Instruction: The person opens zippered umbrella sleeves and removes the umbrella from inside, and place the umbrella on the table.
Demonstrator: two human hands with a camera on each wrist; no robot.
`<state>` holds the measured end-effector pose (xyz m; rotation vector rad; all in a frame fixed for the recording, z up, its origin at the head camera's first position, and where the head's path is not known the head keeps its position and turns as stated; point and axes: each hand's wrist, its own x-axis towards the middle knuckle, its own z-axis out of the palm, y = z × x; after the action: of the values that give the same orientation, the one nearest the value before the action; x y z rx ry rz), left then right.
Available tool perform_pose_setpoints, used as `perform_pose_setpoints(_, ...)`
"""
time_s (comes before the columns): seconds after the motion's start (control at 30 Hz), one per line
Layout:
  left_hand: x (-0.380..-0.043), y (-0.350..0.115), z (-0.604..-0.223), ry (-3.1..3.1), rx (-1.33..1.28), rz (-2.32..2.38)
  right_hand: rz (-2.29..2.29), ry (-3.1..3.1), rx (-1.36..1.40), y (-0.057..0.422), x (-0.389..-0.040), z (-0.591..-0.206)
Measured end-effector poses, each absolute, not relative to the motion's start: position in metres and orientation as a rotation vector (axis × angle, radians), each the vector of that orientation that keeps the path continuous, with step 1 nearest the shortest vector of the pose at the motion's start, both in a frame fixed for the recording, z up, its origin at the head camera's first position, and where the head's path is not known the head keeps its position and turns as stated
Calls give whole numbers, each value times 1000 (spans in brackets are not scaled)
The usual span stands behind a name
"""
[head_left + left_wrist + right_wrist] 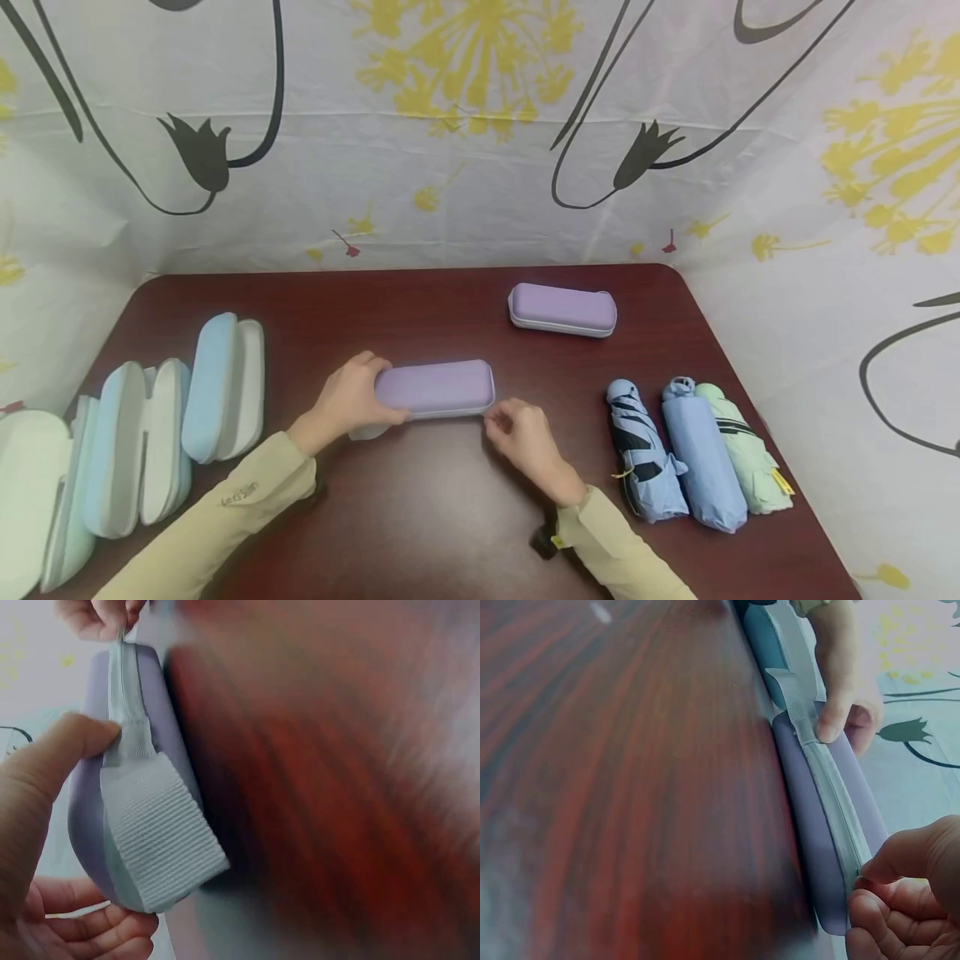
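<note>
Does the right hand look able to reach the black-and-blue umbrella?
Probably yes: nothing blocks the right hand from that umbrella, though the hand must first release the zipper on the near purple case.

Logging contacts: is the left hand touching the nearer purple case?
Touching: the left wrist view shows the left hand gripping the purple case, thumb on its grey zipper strip.

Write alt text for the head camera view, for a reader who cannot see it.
A person's left grip holds one end of a purple case above a reddish-brown table, while the right grip pinches at its other end. Pale open cases stand at left, a second purple case lies farther back, and three folded umbrellas lie at right.
</note>
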<state>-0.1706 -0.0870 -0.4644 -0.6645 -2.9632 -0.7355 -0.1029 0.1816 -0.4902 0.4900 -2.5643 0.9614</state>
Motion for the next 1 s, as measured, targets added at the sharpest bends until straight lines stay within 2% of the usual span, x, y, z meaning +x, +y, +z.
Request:
perform_pose_setpoints(0.1, -164, -91, -465, -2941, -667, -802, 962, -2557, 495, 180, -105, -491)
perform_pose_setpoints(0.37, -161, -110, -468, -2793, -876, -1060, 986, -2558, 458, 180, -109, -490)
perform_pose_setpoints(1.0, -161, -113, -474, -2790, -842, -1140, 949, -2558, 438, 160, -105, -487)
